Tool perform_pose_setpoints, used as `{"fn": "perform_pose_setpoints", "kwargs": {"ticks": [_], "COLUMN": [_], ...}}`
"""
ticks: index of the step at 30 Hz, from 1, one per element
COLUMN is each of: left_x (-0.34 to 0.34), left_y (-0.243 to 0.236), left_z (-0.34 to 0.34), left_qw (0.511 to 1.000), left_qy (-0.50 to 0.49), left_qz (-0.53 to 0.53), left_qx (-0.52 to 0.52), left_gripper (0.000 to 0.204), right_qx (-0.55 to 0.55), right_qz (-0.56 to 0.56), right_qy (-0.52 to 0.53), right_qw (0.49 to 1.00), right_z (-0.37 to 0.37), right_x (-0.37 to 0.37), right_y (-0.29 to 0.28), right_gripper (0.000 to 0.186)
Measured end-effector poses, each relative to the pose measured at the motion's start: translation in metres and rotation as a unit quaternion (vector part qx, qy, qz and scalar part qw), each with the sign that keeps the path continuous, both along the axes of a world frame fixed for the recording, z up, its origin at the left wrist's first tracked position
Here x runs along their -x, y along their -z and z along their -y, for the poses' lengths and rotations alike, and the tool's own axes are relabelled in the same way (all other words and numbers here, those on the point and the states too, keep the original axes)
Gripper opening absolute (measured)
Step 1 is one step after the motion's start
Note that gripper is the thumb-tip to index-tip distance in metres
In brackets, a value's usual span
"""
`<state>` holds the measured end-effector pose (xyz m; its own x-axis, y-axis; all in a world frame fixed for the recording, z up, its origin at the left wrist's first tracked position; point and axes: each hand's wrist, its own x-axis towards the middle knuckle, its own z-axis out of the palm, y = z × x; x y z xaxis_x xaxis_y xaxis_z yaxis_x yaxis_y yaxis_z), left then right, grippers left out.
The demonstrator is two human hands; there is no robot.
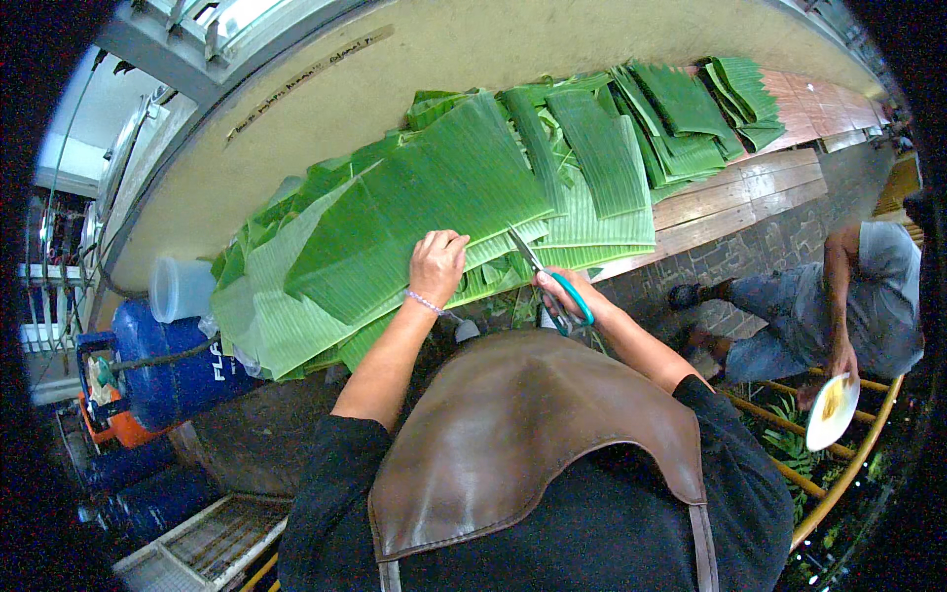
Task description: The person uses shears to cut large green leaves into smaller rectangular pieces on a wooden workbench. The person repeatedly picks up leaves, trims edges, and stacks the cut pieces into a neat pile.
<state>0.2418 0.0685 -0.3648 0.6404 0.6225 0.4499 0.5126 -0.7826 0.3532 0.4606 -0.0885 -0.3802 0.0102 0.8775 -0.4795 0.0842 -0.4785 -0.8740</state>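
closest to me i see the brown leather apron (513, 434) over a black shirt, with both forearms reaching up and away from it. my right hand (572, 291) is closed around the teal handles of the scissors (548, 280), fingers through the loops; the blades point up and to the left, slightly parted, with their tips at the near edge of the leaves. my left hand (436, 261) lies palm down on the big banana leaf (414, 217), fingers curled loosely and pressing on the leaf rather than gripping it; there is a thin beaded bracelet (426, 302) at the wrist. that leaf sits on top of a loose heap of banana leaves on the wooden bench (750, 192), just beside the scissor tips.

further along the bench to the right, cut leaf pieces (681, 123) are piled in neater stacks, some overlapping. off to the left, below the bench end, stand a blue gas cylinder (168, 365) and a pale plastic tub (178, 288). at the far right another person (848, 296) in a grey shirt sits on the paved floor holding a white plate (832, 409). behind the bench runs a plain beige wall (395, 59).
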Motion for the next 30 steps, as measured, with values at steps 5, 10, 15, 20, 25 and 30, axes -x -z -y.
{"fn": "perform_pose_setpoints", "kwargs": {"ticks": [5, 10, 15, 20, 25, 30], "left_x": [0.000, -0.001, 0.000, 0.004, 0.006, 0.029], "left_y": [-0.002, -0.001, -0.002, -0.016, -0.032, -0.052], "left_z": [0.002, 0.002, 0.001, 0.004, 0.022, -0.006], "left_qw": [1.000, 1.000, 1.000, 0.999, 0.996, 0.949], "left_qy": [0.001, -0.003, -0.003, -0.006, 0.021, -0.162], "left_qz": [-0.005, -0.003, 0.006, 0.027, 0.055, 0.210], "left_qx": [0.003, 0.009, 0.021, 0.016, 0.066, 0.170], "left_gripper": [0.022, 0.022, 0.022, 0.021, 0.015, 0.008], "right_qx": [0.015, 0.019, -0.009, -0.062, -0.067, -0.127], "right_qz": [-0.009, -0.003, 0.001, -0.141, -0.279, 0.010], "right_qy": [-0.010, 0.013, -0.012, 0.062, 0.175, 0.133], "right_qw": [1.000, 1.000, 1.000, 0.986, 0.942, 0.983], "right_z": [-0.009, -0.010, -0.006, -0.004, -0.041, -0.054], "right_x": [0.008, 0.014, 0.007, -0.009, -0.017, -0.042], "right_y": [-0.010, -0.015, -0.011, -0.012, -0.014, -0.013], "right_gripper": [0.052, 0.050, 0.051, 0.059, 0.071, 0.040]}}
